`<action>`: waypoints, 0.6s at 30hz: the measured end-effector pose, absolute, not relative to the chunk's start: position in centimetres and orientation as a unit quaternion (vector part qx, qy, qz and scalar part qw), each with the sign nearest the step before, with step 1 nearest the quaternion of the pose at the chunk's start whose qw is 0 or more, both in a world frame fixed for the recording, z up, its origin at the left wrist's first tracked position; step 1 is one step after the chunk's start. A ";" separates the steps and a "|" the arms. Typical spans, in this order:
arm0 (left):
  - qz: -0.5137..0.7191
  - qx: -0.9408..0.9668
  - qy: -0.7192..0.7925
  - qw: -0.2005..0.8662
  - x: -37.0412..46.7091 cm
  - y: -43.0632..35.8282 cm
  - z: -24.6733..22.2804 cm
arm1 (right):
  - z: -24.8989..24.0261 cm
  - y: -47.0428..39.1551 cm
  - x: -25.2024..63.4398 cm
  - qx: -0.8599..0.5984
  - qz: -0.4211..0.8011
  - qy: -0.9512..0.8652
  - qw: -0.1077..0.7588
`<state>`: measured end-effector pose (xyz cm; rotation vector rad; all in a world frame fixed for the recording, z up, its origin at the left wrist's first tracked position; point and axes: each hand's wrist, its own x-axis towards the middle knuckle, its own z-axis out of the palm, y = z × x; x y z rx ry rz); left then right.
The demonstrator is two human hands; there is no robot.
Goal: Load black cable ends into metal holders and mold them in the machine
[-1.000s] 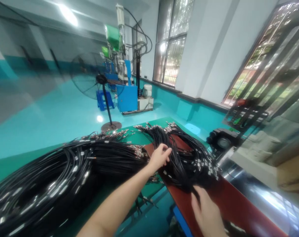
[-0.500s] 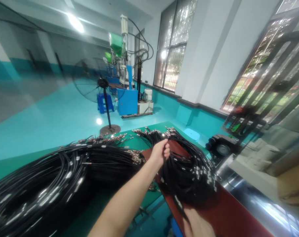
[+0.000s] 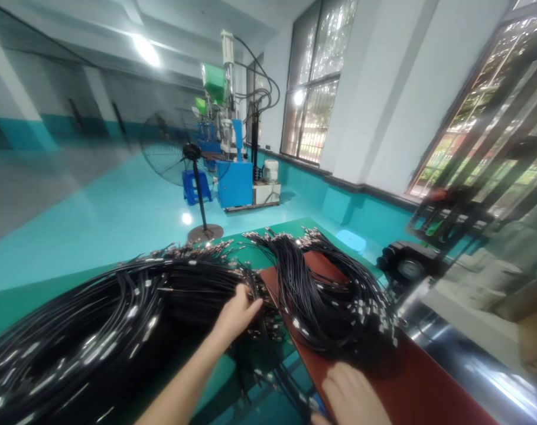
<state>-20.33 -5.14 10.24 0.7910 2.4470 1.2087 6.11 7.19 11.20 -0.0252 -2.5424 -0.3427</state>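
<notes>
Currently your left hand point(image 3: 239, 310) curls at 7 o'clock, among the ends of the black cable coil point(image 3: 137, 298) on the green bench point(image 3: 15, 313); whether it pinches any isn't clear. Your right hand point(image 3: 352, 392), fingers together, grip hidden, has the cable bundle point(image 3: 297, 277) at its 11 o'clock, on the red board point(image 3: 421, 378).

Well beyond the left grip point(image 3: 237, 310), I see a standing fan point(image 3: 191, 151), a blue stool point(image 3: 189, 188) behind it, and a blue machine cabinet point(image 3: 235, 184) to their right; farther right of the grip, a tall window point(image 3: 315, 88).
</notes>
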 end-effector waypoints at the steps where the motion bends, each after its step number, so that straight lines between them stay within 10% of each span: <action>1: 0.381 0.275 0.879 0.080 -20.4 -5.4 10.9 | 12.3 7.1 5.6 -0.019 -0.121 -0.950 0.287; 18: 0.092 0.519 0.847 -0.068 -22.6 -0.4 11.4 | 12.8 10.8 -7.0 -0.213 -0.110 -0.956 0.166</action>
